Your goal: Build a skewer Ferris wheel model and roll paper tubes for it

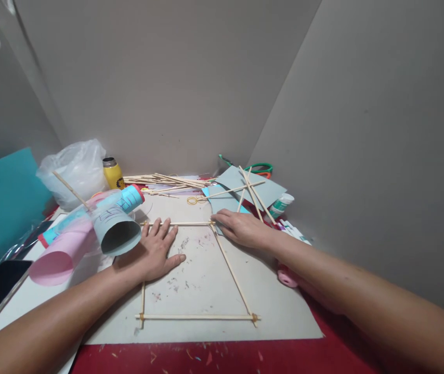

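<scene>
A four-sided frame of thin wooden sticks (197,317) lies flat on a grey board, its near corners bound with rubber bands. My left hand (152,253) rests palm down over the frame's left side, fingers spread, with the fingertips across the far stick. At the far right corner, my right hand (241,228) has its fingers close together and bent down against the sticks; its thumb is hidden. Beneath and beyond that hand are blue-grey paper (227,195) sheets with several loose sticks (251,189) lying crossed on top.
Pink and grey paper tubes (109,221) stand left, above my left forearm. Behind are a plastic bag (76,174), a yellow bottle (113,174) and a stick pile (163,180). Green-handled scissors (263,167) and a glue stick (282,205) lie right. The grey board (284,317) covers a red surface.
</scene>
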`<control>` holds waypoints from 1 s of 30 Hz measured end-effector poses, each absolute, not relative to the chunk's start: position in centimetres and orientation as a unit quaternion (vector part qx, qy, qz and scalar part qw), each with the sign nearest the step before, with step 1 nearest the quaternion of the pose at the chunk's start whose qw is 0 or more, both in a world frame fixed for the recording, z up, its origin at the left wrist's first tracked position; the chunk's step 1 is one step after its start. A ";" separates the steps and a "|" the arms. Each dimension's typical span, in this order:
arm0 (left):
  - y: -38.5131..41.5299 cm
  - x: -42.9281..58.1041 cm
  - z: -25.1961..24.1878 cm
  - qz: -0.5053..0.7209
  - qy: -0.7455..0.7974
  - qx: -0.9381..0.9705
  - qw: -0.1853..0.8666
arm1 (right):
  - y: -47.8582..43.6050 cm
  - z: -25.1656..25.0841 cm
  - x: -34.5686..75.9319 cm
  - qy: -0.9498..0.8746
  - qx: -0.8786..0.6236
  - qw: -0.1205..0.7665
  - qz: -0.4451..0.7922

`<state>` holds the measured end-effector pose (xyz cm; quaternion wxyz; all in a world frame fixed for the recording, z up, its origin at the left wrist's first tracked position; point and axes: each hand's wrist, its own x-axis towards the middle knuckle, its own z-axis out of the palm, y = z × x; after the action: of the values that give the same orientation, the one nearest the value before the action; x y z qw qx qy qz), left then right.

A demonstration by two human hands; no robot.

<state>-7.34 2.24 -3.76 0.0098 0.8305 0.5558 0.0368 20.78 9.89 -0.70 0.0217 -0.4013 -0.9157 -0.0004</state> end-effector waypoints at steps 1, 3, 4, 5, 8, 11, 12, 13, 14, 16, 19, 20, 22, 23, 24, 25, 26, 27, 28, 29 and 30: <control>2.2 -7.3 -3.8 0.039 0.556 0.830 0.010 | 9.8 -0.6 20.9 -0.917 -0.398 0.018 -0.002; 2.2 -7.3 -3.7 0.042 0.559 0.828 0.013 | 9.5 -0.4 21.1 -0.919 -0.394 0.018 -0.001; 2.1 -7.3 -3.6 0.043 0.560 0.827 0.016 | 9.4 -0.3 21.2 -0.920 -0.392 0.020 0.000; 2.1 -7.3 -3.5 0.043 0.562 0.826 0.018 | 9.4 -0.3 21.2 -0.921 -0.388 0.022 0.000; 2.0 -7.2 -3.4 0.044 0.566 0.823 0.022 | 9.3 -0.5 21.3 -0.925 -0.380 0.019 -0.010; 1.9 -7.2 -3.3 0.041 0.564 0.824 0.023 | 9.3 -0.6 21.2 -0.924 -0.381 0.008 -0.022; 1.9 -7.2 -3.3 0.040 0.564 0.824 0.023 | 9.3 -0.6 21.2 -0.924 -0.381 0.005 -0.024; 1.9 -7.2 -3.3 0.040 0.565 0.824 0.024 | 9.3 -0.5 21.1 -0.924 -0.381 0.002 -0.028; 1.9 -7.2 -3.3 0.041 0.565 0.824 0.024 | 9.3 -0.5 21.1 -0.924 -0.382 -0.002 -0.032; 1.9 -7.3 -3.3 0.044 0.565 0.824 0.025 | 9.1 -0.4 21.1 -0.922 -0.385 -0.011 -0.043; 1.9 -7.4 -3.5 0.054 0.559 0.827 0.028 | 8.8 -0.4 21.1 -0.918 -0.391 -0.023 -0.057; 1.9 -7.5 -3.6 0.059 0.557 0.828 0.028 | 8.7 -0.4 21.2 -0.918 -0.392 -0.023 -0.060; 1.9 -7.7 -3.9 0.068 0.554 0.829 0.026 | 8.4 -0.6 21.4 -0.917 -0.392 -0.020 -0.065; 1.9 -7.8 -4.1 0.071 0.553 0.830 0.025 | 8.2 -0.7 21.5 -0.917 -0.394 -0.018 -0.066; 1.9 -7.8 -4.2 0.074 0.553 0.830 0.024 | 8.1 -0.8 21.6 -0.915 -0.397 -0.013 -0.065; 2.0 -7.9 -4.3 0.074 0.552 0.830 0.024 | 7.9 -0.9 21.7 -0.913 -0.402 -0.007 -0.061; 2.0 -7.9 -4.4 0.073 0.553 0.830 0.025 | 7.8 -0.9 21.8 -0.911 -0.409 0.000 -0.051; 2.0 -7.9 -4.5 0.072 0.553 0.829 0.025 | 7.6 -1.0 21.9 -0.907 -0.418 0.010 -0.038; 2.0 -7.9 -4.5 0.071 0.553 0.830 0.024 | 7.4 -1.0 21.8 -0.902 -0.431 0.023 -0.024; 2.0 -7.9 -4.6 0.071 0.554 0.829 0.023 | 7.2 -1.0 21.8 -0.895 -0.444 0.035 -0.010; 2.0 -7.9 -4.6 0.070 0.554 0.829 0.022 | 7.0 -1.1 21.6 -0.888 -0.458 0.045 0.003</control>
<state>-7.87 2.00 -4.58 0.0218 0.8294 0.5537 0.0704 21.59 7.00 -1.06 0.0454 -0.4578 -0.8879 0.0026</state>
